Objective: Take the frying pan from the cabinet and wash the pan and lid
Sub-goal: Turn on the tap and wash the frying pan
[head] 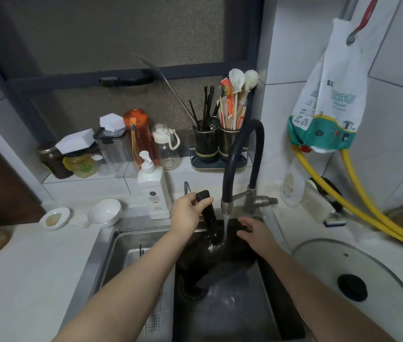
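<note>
Gripping the pan (216,257) handle with my left hand (187,210), right hand (253,230) open under running water; wet handle might slip.

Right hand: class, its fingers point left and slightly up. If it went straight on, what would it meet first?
Most likely the water stream falling from the faucet; beyond it, the frying pan handle. The right hand looks close to the stream, but depth is unclear.
</note>
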